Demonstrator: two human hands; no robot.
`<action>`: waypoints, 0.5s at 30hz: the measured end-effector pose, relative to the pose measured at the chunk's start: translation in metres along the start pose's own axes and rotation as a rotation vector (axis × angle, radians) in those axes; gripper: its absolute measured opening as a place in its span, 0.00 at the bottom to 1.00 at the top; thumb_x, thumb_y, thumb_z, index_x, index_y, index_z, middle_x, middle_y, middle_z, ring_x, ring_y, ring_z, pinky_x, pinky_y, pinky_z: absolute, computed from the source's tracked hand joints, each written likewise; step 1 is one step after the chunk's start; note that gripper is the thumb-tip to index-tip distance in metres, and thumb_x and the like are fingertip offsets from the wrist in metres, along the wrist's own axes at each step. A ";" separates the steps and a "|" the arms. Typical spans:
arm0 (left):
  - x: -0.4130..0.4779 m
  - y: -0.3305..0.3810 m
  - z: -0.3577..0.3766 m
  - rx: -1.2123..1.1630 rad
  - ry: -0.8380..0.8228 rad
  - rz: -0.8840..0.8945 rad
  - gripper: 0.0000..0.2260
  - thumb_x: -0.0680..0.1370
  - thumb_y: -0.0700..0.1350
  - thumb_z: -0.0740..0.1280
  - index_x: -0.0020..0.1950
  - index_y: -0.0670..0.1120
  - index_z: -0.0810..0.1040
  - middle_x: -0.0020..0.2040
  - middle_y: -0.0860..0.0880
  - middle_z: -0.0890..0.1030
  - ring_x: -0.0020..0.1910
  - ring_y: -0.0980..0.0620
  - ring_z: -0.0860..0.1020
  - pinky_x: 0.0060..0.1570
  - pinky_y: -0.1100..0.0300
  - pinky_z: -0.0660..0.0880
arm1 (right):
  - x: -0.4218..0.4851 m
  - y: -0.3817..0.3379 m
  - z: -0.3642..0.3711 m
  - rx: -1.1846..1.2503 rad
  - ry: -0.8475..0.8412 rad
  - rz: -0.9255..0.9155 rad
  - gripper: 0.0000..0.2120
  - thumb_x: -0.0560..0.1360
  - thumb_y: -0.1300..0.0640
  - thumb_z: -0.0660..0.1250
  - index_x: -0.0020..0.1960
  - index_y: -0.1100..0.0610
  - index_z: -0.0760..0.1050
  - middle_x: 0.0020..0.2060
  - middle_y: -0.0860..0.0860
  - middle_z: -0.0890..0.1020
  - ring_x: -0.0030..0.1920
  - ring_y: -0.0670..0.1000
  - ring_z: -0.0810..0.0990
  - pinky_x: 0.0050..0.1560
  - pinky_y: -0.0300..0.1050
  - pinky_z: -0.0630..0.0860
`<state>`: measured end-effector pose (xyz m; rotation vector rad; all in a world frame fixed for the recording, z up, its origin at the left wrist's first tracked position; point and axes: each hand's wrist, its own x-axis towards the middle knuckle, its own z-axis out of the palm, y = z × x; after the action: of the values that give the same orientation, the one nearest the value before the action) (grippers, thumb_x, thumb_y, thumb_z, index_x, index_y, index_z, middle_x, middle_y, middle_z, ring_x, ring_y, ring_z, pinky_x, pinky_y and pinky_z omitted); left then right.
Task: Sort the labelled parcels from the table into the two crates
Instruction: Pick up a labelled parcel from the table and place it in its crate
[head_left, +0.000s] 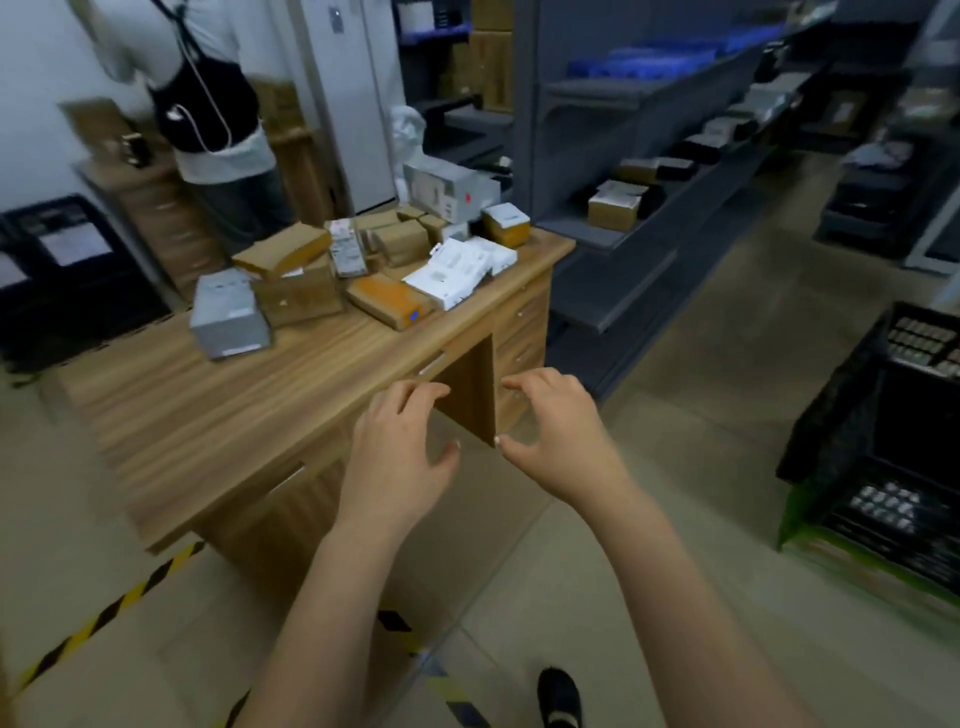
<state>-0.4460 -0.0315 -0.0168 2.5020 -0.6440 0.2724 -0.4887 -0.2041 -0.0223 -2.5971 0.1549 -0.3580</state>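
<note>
Several labelled parcels lie heaped on the far half of a wooden desk (218, 415): brown cardboard boxes (296, 296), a grey box (228, 314), a flat brown parcel with a blue mark (387, 301) and white packets (449, 273). My left hand (400, 452) and my right hand (556, 426) hover side by side in front of the desk's near edge, fingers curled apart, holding nothing. A black crate (852, 431) stands on the floor at the right; another black crate (67, 270) sits at the far left behind the desk.
A person in a white top and black apron (208, 104) stands behind the desk at the left. Grey shelving (649, 171) with boxes runs along the right. Yellow-black tape (104, 618) marks the floor. My shoe (558, 696) shows at the bottom.
</note>
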 end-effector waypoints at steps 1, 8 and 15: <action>0.014 0.000 0.004 0.011 0.014 -0.017 0.22 0.72 0.47 0.73 0.65 0.52 0.73 0.61 0.54 0.73 0.62 0.53 0.69 0.61 0.54 0.69 | 0.017 0.005 -0.001 0.006 -0.014 -0.019 0.27 0.73 0.50 0.72 0.70 0.49 0.69 0.63 0.46 0.72 0.64 0.49 0.67 0.68 0.46 0.65; 0.093 0.005 0.031 0.075 0.075 -0.204 0.23 0.75 0.49 0.70 0.69 0.55 0.69 0.65 0.57 0.69 0.65 0.56 0.65 0.61 0.60 0.63 | 0.123 0.041 -0.010 0.020 -0.100 -0.134 0.26 0.73 0.51 0.71 0.69 0.50 0.69 0.64 0.48 0.72 0.66 0.50 0.67 0.68 0.45 0.62; 0.140 -0.013 0.057 0.072 0.060 -0.296 0.23 0.75 0.49 0.71 0.69 0.56 0.69 0.63 0.57 0.70 0.64 0.57 0.66 0.62 0.61 0.62 | 0.195 0.060 0.013 0.080 -0.162 -0.186 0.27 0.73 0.51 0.71 0.70 0.50 0.68 0.63 0.46 0.72 0.66 0.49 0.66 0.69 0.44 0.63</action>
<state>-0.3147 -0.1077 -0.0256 2.6035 -0.2384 0.2617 -0.3010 -0.2842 -0.0205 -2.5543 -0.1557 -0.2121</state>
